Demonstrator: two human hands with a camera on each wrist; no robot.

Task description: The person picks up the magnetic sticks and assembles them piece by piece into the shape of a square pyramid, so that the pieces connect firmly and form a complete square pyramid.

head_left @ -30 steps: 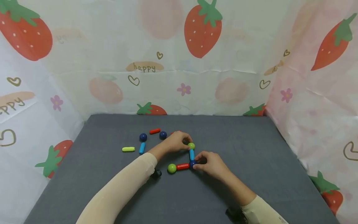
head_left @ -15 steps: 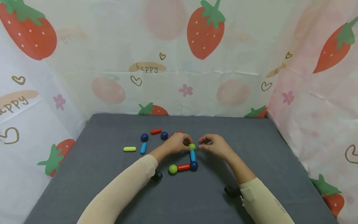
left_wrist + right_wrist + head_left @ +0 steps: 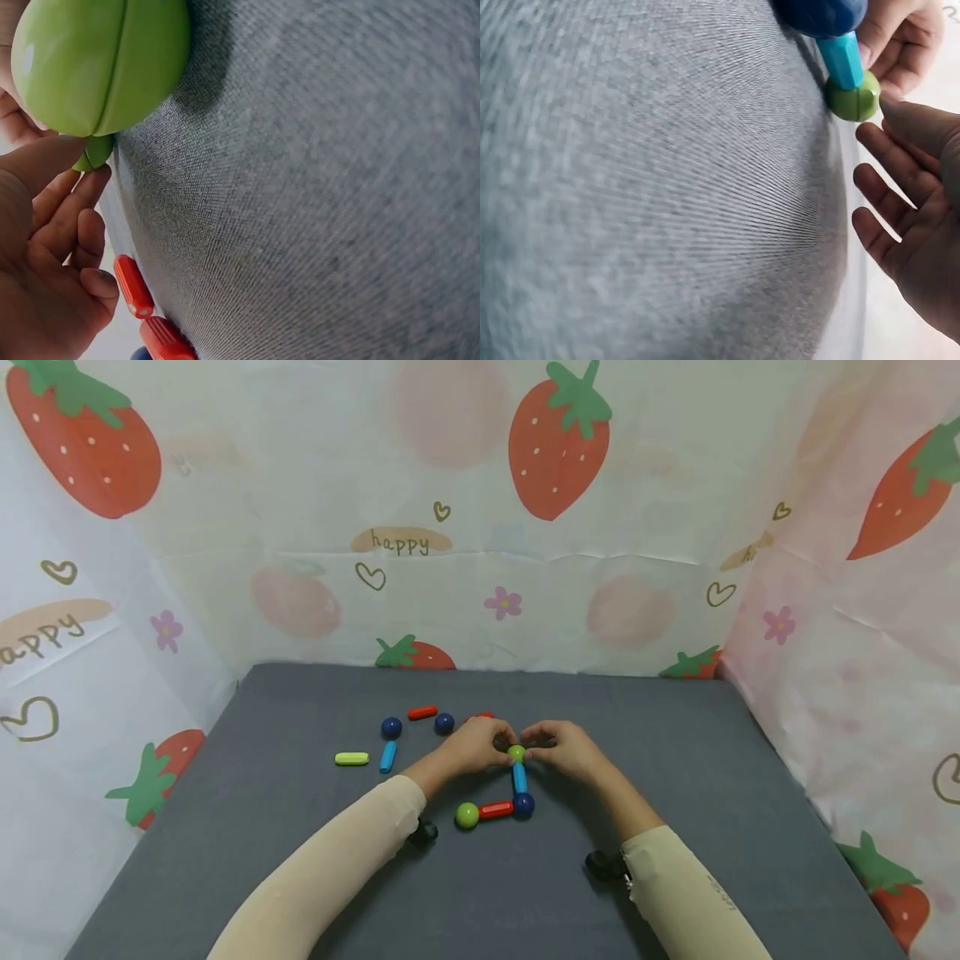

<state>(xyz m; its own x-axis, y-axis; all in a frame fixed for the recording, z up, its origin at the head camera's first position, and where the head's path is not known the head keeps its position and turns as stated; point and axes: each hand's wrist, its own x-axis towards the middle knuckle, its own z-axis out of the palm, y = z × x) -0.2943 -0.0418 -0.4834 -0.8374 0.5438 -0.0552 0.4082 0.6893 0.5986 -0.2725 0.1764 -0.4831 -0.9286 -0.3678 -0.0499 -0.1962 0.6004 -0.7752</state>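
Note:
In the head view my left hand pinches a green ball between thumb and fingers. Across from it, my right hand has its thumb and index finger at the ball's right side. A light-blue rod joins that ball to a dark-blue ball. From there a red rod leads left to another green ball. The right wrist view shows my right thumb against the pinched ball, its other fingers spread behind. In the left wrist view the nearer green ball partly covers the pinched one.
Behind my left hand lie a red rod, two dark-blue balls and another red rod, partly hidden. Further left are a light-blue rod and a yellow-green rod. Patterned cloth surrounds the grey table.
My right hand has let go of the dark-blue ball, moved away up the table and come in to the green ball. My left hand has stayed at that green ball.

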